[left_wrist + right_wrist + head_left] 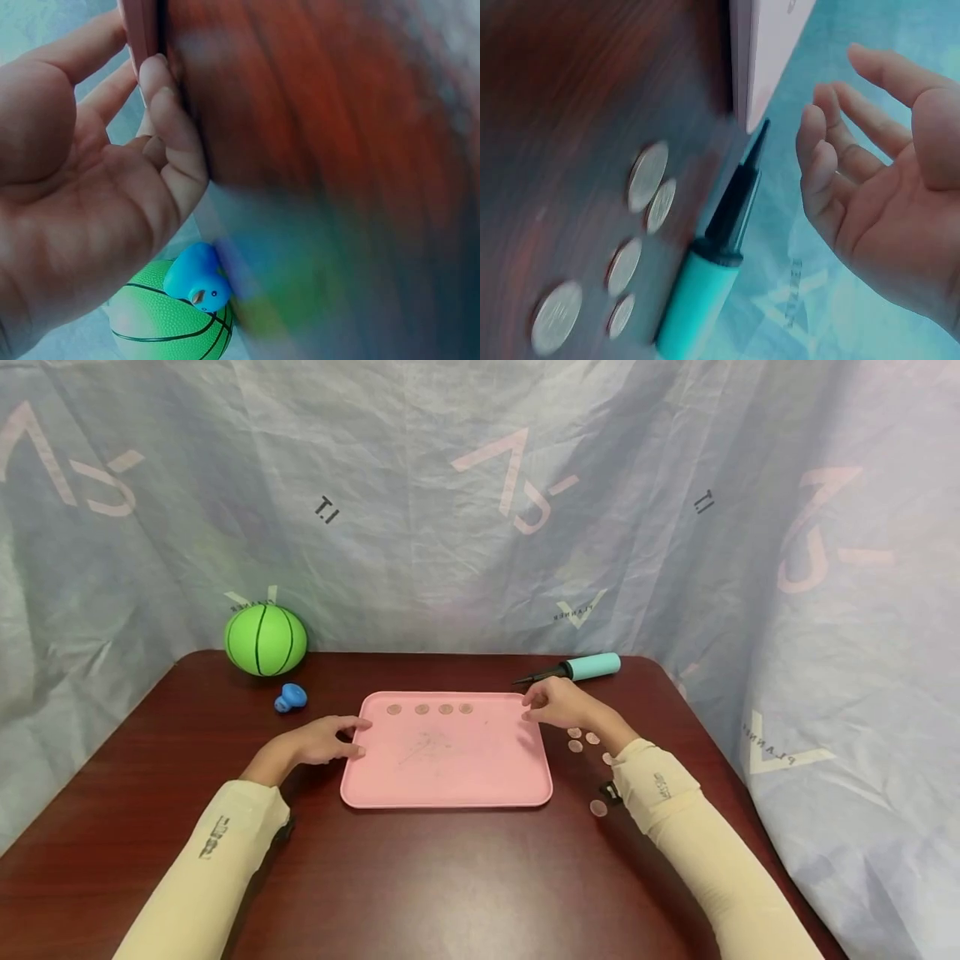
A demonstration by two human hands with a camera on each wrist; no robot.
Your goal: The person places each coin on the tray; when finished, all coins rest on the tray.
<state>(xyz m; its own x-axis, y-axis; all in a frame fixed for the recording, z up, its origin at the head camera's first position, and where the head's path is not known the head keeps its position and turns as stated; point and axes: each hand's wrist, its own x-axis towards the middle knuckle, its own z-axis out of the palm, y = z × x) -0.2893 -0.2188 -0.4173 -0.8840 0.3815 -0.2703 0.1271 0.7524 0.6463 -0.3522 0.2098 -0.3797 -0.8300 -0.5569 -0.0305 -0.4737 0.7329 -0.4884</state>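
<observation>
A pink tray [450, 781] lies on the table, with several coins [422, 710] in a row along its far edge. My left hand [322, 741] rests at the tray's left edge, fingertips against the rim; in the left wrist view its little-finger side is bent at the outer side of the rim [139, 37]. My right hand [561, 703] is over the tray's far right corner. In the right wrist view that hand [885, 157] has its thumb and fingers apart, and no object shows between them. More coins [622, 266] lie on the table right of the tray, beneath the right forearm.
Behind the tray lies a teal and black hand pump [592, 667]. At the back left are a green ball [266, 639] and a blue rubber duck [196, 277]. Printed cloth [420, 527] hangs behind the dark wooden table [450, 893] and along its sides.
</observation>
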